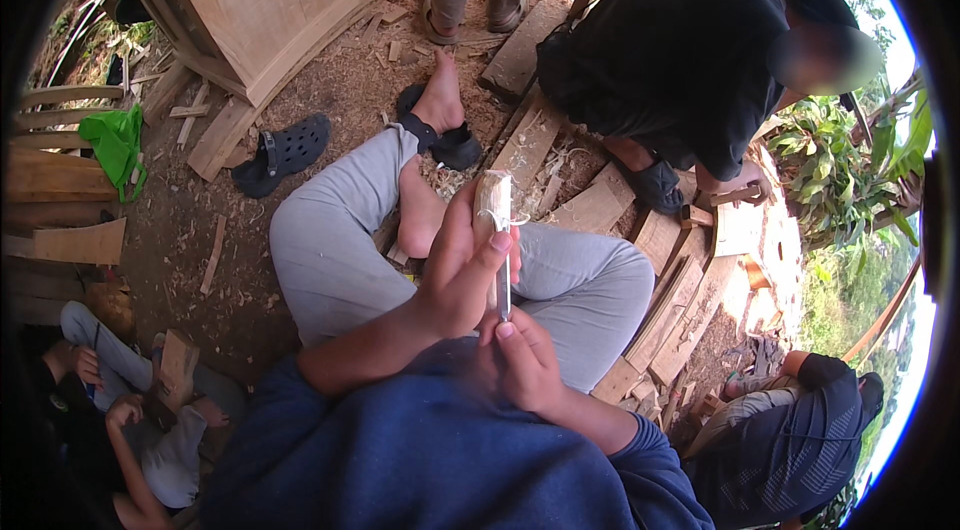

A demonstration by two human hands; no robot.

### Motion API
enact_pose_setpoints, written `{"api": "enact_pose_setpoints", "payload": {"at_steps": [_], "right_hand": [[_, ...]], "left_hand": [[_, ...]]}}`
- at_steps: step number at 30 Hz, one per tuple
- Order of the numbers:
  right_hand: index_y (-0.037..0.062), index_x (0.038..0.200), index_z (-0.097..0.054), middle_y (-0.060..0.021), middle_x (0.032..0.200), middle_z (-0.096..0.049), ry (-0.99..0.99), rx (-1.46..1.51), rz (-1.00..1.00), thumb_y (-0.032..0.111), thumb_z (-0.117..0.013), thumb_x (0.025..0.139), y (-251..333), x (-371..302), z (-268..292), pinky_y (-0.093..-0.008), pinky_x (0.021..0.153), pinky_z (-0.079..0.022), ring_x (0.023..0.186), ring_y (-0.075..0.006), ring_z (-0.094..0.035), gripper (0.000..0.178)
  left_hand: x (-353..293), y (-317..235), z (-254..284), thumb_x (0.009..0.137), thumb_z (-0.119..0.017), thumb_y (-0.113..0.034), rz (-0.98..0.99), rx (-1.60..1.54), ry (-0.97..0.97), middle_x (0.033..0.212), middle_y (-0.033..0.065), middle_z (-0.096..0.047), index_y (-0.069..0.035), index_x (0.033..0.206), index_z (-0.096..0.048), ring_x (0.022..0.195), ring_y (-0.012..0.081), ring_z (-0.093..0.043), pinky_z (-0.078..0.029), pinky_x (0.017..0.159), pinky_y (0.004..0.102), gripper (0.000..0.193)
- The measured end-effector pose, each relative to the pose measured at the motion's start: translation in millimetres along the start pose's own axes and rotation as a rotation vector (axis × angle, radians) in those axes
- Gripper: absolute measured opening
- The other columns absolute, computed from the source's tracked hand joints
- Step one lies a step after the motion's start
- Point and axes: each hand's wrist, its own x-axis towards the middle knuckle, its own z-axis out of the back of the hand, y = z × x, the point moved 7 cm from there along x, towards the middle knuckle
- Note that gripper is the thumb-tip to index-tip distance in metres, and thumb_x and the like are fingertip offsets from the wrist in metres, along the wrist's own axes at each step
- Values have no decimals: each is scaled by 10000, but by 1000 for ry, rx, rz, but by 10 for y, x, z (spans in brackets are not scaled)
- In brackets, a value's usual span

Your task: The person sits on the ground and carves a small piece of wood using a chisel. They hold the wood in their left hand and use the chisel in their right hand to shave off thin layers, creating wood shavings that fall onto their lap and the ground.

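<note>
My left hand (452, 280) is closed around a short pale piece of wood (494, 192), held upright above my lap. Its thumb lies along the side facing me. A thin curled shaving (514, 220) clings to the wood's edge. Below, my right hand (524, 360) grips a narrow-bladed carving tool (504, 295), its handle hidden in the fingers. The metal blade points up and away from me, with its upper end against the wood. Whether it is a knife or a chisel I cannot tell.
My crossed legs in grey trousers (335, 230) lie below my hands. Dark clogs (290, 152) and shavings litter the dirt floor. A large wooden panel (262, 5) stands far left. A person in black (670, 55) works at far right beside planks (675, 315); others sit near both lower corners.
</note>
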Motion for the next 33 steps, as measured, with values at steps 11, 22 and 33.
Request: {"api": "enact_pose_setpoints", "payload": {"at_steps": [11,22,33], "right_hand": [[45,1060,-541,-33,665,-517,9,-9,-16,243,-397,1175,102,31,-38,-278,510,-406,516,-116,-449,270],[46,1070,-541,-27,660,-514,-14,-25,3,249,-395,1178,94,64,-34,-270,508,-400,521,-114,-454,272],[54,990,-548,-15,651,-529,-103,-100,-5,264,-427,1177,28,55,50,-260,494,-394,519,-103,-474,307]], "left_hand": [[19,-22,4,1126,-456,-232,-94,119,10,922,112,-609,94,1602,-267,695,121,-585,-522,634,275,607],[-4,-5,81,1137,-469,-216,-117,299,-13,956,83,-615,100,1592,-315,711,88,-568,-499,631,252,575],[-54,-3,97,1133,-483,-197,-161,467,-45,963,96,-638,123,1544,-380,733,93,-576,-488,641,260,531]]}}
